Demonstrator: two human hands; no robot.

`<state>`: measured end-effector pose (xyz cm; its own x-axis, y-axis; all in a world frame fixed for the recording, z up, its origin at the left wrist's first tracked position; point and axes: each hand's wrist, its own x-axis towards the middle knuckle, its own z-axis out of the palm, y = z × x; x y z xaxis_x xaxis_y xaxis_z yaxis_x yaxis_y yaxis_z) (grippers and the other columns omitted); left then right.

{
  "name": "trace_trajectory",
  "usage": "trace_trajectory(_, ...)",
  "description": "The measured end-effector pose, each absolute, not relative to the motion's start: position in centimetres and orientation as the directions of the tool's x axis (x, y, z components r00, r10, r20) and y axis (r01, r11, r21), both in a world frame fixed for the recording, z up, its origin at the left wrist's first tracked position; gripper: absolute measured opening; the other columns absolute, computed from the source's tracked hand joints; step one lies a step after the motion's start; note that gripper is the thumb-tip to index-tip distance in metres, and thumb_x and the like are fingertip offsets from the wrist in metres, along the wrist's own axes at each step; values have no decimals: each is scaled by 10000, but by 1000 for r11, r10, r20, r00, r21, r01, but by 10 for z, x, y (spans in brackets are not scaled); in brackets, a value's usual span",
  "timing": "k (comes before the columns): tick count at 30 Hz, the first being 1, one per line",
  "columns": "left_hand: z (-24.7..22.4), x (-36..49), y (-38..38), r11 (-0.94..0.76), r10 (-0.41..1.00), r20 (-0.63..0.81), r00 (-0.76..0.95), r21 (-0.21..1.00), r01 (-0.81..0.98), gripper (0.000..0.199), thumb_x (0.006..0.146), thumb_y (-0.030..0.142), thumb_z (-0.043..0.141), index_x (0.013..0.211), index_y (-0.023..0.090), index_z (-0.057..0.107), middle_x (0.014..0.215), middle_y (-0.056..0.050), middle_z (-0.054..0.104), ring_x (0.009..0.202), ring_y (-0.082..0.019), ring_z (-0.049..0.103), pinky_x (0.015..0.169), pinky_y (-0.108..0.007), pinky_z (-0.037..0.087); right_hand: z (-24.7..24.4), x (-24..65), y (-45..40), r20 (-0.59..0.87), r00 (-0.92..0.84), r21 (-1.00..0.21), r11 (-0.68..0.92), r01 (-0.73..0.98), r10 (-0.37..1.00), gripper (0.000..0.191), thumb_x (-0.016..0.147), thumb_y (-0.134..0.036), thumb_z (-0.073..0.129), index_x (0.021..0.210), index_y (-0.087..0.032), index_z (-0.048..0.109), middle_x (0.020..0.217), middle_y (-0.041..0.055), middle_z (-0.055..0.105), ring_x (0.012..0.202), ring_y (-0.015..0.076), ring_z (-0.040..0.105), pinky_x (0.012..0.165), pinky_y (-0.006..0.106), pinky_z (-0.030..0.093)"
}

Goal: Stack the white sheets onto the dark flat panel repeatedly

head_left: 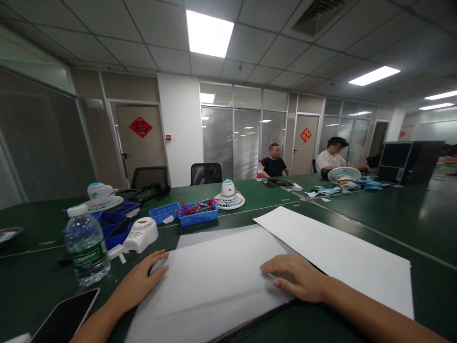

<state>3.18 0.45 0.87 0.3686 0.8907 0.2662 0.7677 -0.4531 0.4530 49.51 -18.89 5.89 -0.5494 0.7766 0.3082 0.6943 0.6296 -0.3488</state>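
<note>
A large white sheet (210, 271), thin and slightly see-through, lies before me on the green table. Another pale sheet's edge (189, 240) shows beneath its far side, and something dark borders its near right edge. My left hand (141, 278) rests at the sheet's left edge, thumb and fingers stretched out and apart. On the right part of the sheet lies my right hand (298, 277), its fingers slightly bent and the thumb spread away from them. To the right, a stiffer white sheet (342, 257) lies partly behind my right forearm.
At left stand a water bottle (87, 247), a phone (66, 317) and a white plastic housing (142, 234). Blue bins (198, 218), one with coloured wires, and fan parts (228, 196) sit farther back. Two people (274, 164) sit across the table, near a black computer case (407, 162).
</note>
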Motion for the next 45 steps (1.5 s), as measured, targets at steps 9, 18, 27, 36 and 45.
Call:
trace_trajectory(9, 4, 31, 8, -460, 886, 296, 356, 472, 752, 599, 863, 611, 528, 1290, 211, 659, 1438, -86, 575, 1342, -311, 511, 1155, -467, 360, 49, 504, -179, 324, -428, -259, 514, 817, 844, 404, 972, -460, 485, 1246, -236, 680, 1308, 106, 648, 1241, 263, 576, 1067, 459, 450)
trace_trajectory(18, 4, 30, 6, -472, 877, 317, 360, 438, 765, 625, 863, 607, 524, 1340, 214, 615, 1472, -87, 540, 1349, -305, 504, 1151, -460, 367, 58, 497, -186, 323, -547, -304, 632, 713, 772, 349, 956, -410, 532, 1201, -235, 707, 1272, 99, 672, 1204, 245, 601, 1076, 461, 438)
trace_trajectory(27, 0, 28, 13, -461, 883, 296, 365, 394, 795, 634, 848, 560, 531, 1354, 186, 603, 1463, -98, 547, 1350, -301, 504, 1157, -449, 359, 59, 493, -188, 326, -597, -265, 677, 686, 733, 369, 933, -417, 561, 1207, -207, 692, 1292, 124, 654, 1215, 250, 588, 1074, 457, 424)
trace_trajectory(36, -3, 26, 16, -483, 871, 315, 378, 398, 780, 552, 858, 481, 508, 1301, 182, 647, 1458, -112, 550, 1334, -311, 520, 1150, -478, 365, 60, 492, -186, 247, -730, -180, 771, 611, 637, 696, 795, -565, 697, 1381, -219, 549, 1373, 163, 581, 1240, 308, 553, 1057, 522, 390)
trace_trajectory(45, -6, 22, 20, -488, 870, 298, 394, 400, 775, 516, 870, 429, 490, 1309, 204, 639, 1485, -105, 518, 1342, -311, 510, 1149, -488, 362, 52, 511, -175, 359, -575, -124, 648, 751, 735, 470, 937, -478, 522, 1337, -241, 587, 1354, 112, 607, 1244, 255, 555, 1068, 453, 402)
